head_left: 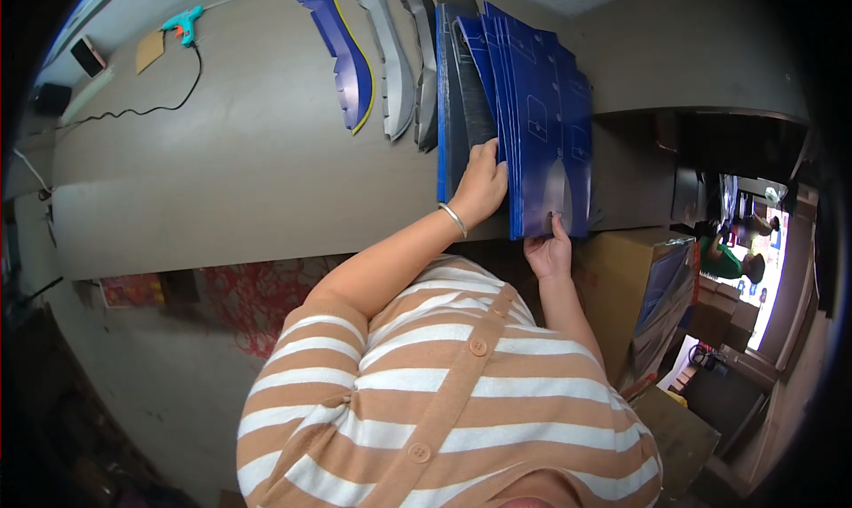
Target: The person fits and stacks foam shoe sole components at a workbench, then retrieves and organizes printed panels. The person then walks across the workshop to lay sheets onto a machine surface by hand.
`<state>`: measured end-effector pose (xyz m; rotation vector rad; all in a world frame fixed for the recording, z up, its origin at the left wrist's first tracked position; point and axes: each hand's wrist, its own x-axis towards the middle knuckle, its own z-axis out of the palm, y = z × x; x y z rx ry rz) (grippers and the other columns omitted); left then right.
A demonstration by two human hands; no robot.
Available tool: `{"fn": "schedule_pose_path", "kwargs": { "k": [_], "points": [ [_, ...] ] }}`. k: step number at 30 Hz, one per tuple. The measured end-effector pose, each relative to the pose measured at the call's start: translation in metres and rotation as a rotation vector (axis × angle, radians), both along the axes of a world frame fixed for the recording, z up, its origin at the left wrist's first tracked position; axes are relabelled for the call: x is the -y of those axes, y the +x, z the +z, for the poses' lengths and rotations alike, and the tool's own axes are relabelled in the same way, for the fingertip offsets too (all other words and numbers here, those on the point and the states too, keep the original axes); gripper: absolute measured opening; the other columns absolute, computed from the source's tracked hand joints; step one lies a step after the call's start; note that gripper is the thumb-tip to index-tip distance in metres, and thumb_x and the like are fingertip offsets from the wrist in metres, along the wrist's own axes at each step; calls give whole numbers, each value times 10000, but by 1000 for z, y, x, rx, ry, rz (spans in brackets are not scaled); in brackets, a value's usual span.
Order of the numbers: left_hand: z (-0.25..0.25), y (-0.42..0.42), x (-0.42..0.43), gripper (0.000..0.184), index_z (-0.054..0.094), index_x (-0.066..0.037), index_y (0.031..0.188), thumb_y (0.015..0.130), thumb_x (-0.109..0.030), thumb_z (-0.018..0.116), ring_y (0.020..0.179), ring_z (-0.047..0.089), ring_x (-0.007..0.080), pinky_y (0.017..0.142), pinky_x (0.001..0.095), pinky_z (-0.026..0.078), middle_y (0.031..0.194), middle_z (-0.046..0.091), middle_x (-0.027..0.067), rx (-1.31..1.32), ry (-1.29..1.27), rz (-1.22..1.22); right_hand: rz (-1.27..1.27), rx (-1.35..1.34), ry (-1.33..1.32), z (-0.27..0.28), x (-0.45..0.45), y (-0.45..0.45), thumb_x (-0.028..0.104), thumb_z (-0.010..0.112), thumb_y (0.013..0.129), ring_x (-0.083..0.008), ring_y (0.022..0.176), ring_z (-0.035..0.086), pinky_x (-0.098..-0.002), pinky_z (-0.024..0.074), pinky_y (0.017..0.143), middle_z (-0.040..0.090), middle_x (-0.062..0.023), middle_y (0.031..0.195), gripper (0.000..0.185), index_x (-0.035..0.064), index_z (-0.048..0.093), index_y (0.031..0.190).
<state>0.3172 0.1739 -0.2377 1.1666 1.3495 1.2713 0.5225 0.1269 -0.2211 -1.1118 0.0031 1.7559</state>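
A stack of blue printed sheets (537, 109) with white line drawings stands partly fanned at the table's near right. My right hand (548, 252) grips its lower edge, thumb on the front face. At the stack's left edge my left hand (479, 187), with a silver bangle on the wrist, has its fingers bent against the sheets; their tips are partly hidden. Dark sheets (457, 109) with a blue edge lie just left of the stack. Further left are curved notched strips: a blue one with a yellow edge (342, 55), a grey one (390, 73) and a darker one (424, 64).
On the grey table (257, 180) lie a teal glue gun (185, 24) with a black cord, a tan pad (149, 52) and a phone (88, 56). A cardboard box (612, 273) holding sheets stands at my right. A person in green (723, 259) is beyond it.
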Motion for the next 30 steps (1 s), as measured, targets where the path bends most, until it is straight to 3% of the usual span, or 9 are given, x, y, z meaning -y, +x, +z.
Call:
{"fn": "schedule_pose_path", "kwargs": {
  "k": [2,5,8,12,14,18,20,25,30],
  "points": [
    [-3,3,-8,371,446,22,1211,879,-142,471,989,528,317,851,374,433,1146,466,210,112,17,-7,-11,-14,-7,2,-3,1,224,552,911,-179,997,613,-323,536,807,630,-29,1097,226,104,568,1101],
    [9,-5,-21,385,430,-90,1243,933,-318,413,802,478,91,658,232,445,1036,449,44,836,-340,-128,-58,51,-63,10,-7,-6,251,519,928,-169,912,627,-283,545,676,633,-12,1049,214,135,566,1102],
    [25,-4,-30,383,422,-103,1242,952,-352,412,760,466,91,644,237,450,965,456,13,907,-290,-171,-102,52,-45,9,-9,-3,250,500,935,-178,934,630,-300,555,715,631,-26,1080,218,118,567,1096],
    [27,-4,-45,489,348,-136,1351,938,-359,486,789,460,86,688,237,445,951,457,-9,741,-225,-262,-194,39,22,11,-13,6,228,526,920,-191,871,659,-289,564,722,660,-56,977,280,32,553,1118],
    [21,-1,-52,521,315,-175,1387,934,-351,503,812,454,88,708,241,439,964,455,-9,757,-188,-310,-107,-337,38,-10,-14,40,208,521,920,-185,851,670,-254,571,673,653,-82,900,300,-10,544,1125],
    [35,1,-61,516,300,-224,1391,933,-326,513,863,444,95,744,276,449,1012,459,3,792,-232,-351,-98,-440,71,19,-17,32,185,454,949,-188,831,665,-260,570,636,660,-106,989,261,-18,564,1071],
    [41,3,-65,550,275,-230,1399,924,-335,530,883,450,108,767,316,471,1071,457,21,792,-198,-361,-116,-419,62,28,-19,27,188,463,947,-181,810,663,-245,565,630,663,-100,958,254,-17,569,1052],
    [56,10,-76,758,180,-211,1430,821,14,571,894,543,119,725,267,527,1197,386,121,770,-79,-375,-181,-290,72,11,-19,42,207,488,940,-164,785,661,-230,558,632,668,-84,930,241,-3,582,1009],
    [52,25,-80,828,130,-194,1435,763,56,544,803,553,111,666,224,493,1181,382,124,604,-2,-336,-337,-112,-106,11,-19,32,279,574,897,-104,617,598,-152,503,495,558,-92,843,313,-31,547,922]
  ]
}}
